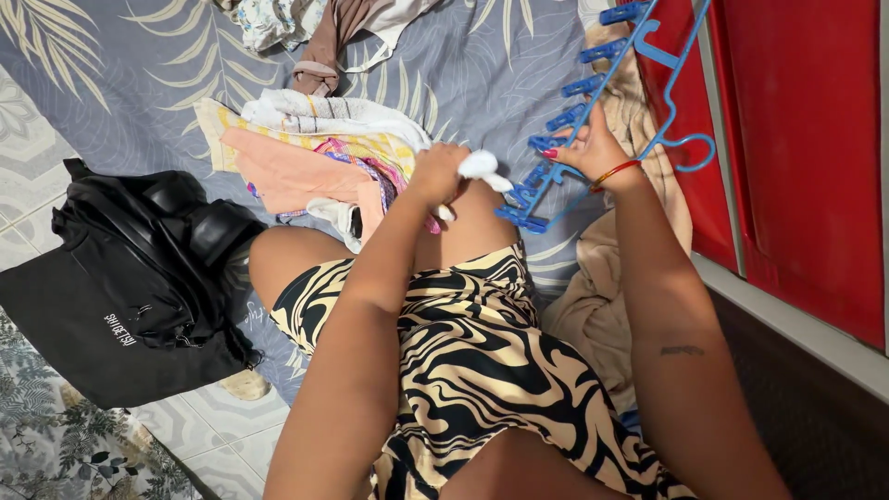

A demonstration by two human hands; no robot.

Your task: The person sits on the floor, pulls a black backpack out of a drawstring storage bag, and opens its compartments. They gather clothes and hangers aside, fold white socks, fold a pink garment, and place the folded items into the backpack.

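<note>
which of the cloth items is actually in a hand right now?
The small white cloth, gripped in the left hand above the knee. The folded pile, the black garment and the beige cloth lie untouched; the right hand holds the blue clip hanger.

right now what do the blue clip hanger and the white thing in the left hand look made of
Blue clip hanger: looks like moulded plastic, thin rigid bars and pegs with a slight sheen. White item in the left hand: seems soft fabric, bunched and creased. The right hand grips the hanger.
</note>
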